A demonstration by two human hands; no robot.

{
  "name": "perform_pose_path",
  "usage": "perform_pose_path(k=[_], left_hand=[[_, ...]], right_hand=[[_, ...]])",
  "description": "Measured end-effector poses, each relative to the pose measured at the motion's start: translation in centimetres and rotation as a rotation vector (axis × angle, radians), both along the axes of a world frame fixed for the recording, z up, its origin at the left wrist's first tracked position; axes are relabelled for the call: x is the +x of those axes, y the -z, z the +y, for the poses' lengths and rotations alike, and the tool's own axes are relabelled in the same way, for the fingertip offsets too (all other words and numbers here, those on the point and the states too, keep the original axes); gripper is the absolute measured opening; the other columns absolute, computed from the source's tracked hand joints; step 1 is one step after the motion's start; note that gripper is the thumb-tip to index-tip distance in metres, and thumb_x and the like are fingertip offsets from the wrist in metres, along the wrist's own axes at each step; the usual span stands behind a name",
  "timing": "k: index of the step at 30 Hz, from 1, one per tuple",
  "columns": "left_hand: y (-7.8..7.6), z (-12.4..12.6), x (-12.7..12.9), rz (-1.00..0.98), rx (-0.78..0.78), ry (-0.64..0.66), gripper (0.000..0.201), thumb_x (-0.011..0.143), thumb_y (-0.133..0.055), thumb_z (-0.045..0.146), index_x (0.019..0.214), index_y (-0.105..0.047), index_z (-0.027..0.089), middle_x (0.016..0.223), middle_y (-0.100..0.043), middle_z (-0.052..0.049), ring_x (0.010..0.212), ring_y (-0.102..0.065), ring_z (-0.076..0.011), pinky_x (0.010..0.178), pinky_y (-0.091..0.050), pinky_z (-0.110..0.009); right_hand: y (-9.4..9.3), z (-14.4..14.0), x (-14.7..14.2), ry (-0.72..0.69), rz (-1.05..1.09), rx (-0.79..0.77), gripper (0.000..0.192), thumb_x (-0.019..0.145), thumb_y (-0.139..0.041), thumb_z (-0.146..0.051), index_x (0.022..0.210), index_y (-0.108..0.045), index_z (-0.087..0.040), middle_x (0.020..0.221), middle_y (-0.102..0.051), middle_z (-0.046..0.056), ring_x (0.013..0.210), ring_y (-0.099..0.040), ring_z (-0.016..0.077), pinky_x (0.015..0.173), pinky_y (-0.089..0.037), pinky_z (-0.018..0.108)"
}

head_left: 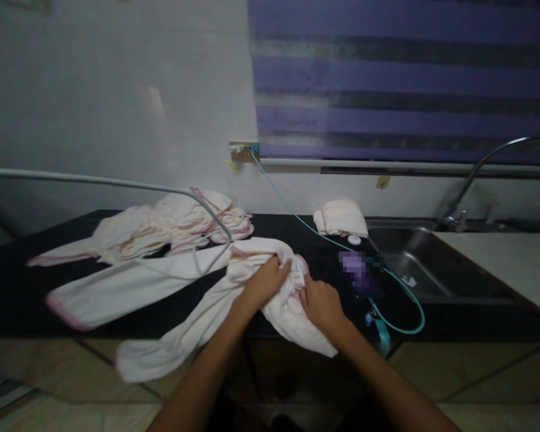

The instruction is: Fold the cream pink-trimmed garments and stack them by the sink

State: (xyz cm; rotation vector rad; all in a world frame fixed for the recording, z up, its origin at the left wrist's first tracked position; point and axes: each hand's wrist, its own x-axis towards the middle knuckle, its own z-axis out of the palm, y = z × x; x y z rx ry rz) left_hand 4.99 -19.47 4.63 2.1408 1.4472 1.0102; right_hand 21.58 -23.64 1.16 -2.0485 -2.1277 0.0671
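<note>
A white garment with pink edging [135, 291] lies across the dark counter, two long narrow parts stretching to the left. One of those parts hangs over the counter's front edge. My left hand [269, 282] is closed on the bunched cloth, its fingertips partly hidden in the folds. Just to its right, my right hand [323, 302] pinches the same garment near a gathered pink edge. Below the right hand, another piece of the cloth droops over the front edge.
A heap of similar pink-edged clothes [162, 222] sits at the back left. A grey cable [117, 181] crosses in front of it. Toward the right are a folded cloth [342, 217], a phone [359, 276] on a teal cord [420, 312], and a metal sink [418, 264].
</note>
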Motion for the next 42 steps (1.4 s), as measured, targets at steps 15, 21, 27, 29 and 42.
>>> perform_pose_path(k=[15, 21, 27, 29, 42], left_hand=[[4.0, 2.0, 1.8, -0.029, -0.212, 0.201, 0.036, 0.082, -0.078, 0.045, 0.088, -0.067, 0.011, 0.08, -0.061, 0.0, 0.07, -0.057, -0.0143, 0.065, -0.047, -0.027], [4.5, 1.2, 0.7, -0.321, -0.42, 0.291, 0.051, 0.046, -0.091, 0.045, 0.052, -0.049, 0.015, 0.059, -0.043, 0.005, 0.058, -0.039, -0.0093, 0.057, -0.026, -0.024], [3.6, -1.5, -1.2, -0.728, -0.779, 0.553, 0.042, 0.039, -0.087, 0.04, 0.067, -0.069, 0.014, 0.067, -0.061, -0.002, 0.063, -0.053, -0.0161, 0.063, -0.042, -0.028], [3.5, -2.8, -1.4, -0.815, -0.797, 0.532, 0.042, 0.049, -0.082, 0.037, 0.084, -0.075, 0.015, 0.082, -0.07, -0.006, 0.078, -0.065, -0.0246, 0.075, -0.051, -0.035], [7.1, -6.9, -7.9, -0.314, -0.096, -0.354, 0.075, 0.081, -0.067, 0.061, 0.14, -0.051, 0.018, 0.149, -0.051, -0.02, 0.142, -0.048, -0.0366, 0.119, -0.037, -0.056]], right_hand=[[4.2, -10.5, -4.1, -0.275, 0.044, -0.228, 0.021, 0.089, -0.058, -0.013, 0.106, -0.07, -0.016, 0.087, -0.077, 0.012, 0.07, -0.073, 0.022, 0.056, -0.049, 0.024], [1.3, -11.8, -2.6, -0.414, 0.253, -0.27, 0.016, 0.091, -0.06, -0.028, 0.099, -0.072, -0.021, 0.079, -0.077, 0.006, 0.063, -0.069, 0.0187, 0.053, -0.039, 0.024], [-3.2, -5.5, 2.5, -0.208, 0.468, 0.173, 0.019, 0.096, -0.048, -0.019, 0.086, -0.064, -0.018, 0.085, -0.069, 0.004, 0.079, -0.064, 0.0161, 0.072, -0.043, 0.026], [-2.8, -3.3, 3.0, -0.228, 0.466, 0.204, 0.018, 0.093, -0.049, -0.016, 0.097, -0.066, -0.018, 0.098, -0.07, 0.007, 0.093, -0.064, 0.0187, 0.084, -0.047, 0.029], [0.9, -3.3, -0.3, -0.568, 0.293, 0.076, 0.047, 0.101, -0.05, -0.03, 0.146, -0.052, -0.02, 0.156, -0.049, 0.012, 0.144, -0.042, 0.0244, 0.12, -0.035, 0.047]])
